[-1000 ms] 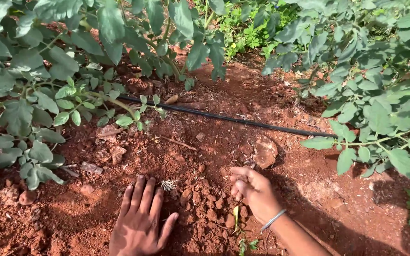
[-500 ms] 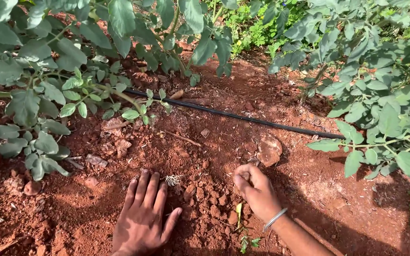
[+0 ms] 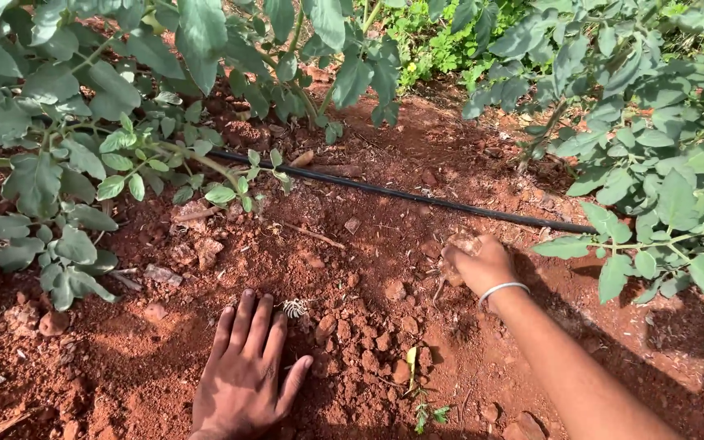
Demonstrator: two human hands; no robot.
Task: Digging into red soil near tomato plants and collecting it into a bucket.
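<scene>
my left hand (image 3: 246, 375) flat and released on red soil (image 3: 352, 244), right hand (image 3: 478, 265) clenched on a soil clod (image 3: 459, 244), black drip hose (image 3: 401, 195) just beyond, leafy plants (image 3: 662, 147) crowding both sides

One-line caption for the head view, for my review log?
Left hand flat on red soil, right hand closed on a clod beside the black hose, among leafy plants.

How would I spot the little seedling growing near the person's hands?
Start at the black irrigation hose crossing the red soil, then drop to the bare patch between the left hand, pressed flat, and the right hand. The seedling stands low there: the only green sprout among red clods, far smaller than the leafy plants.
</scene>
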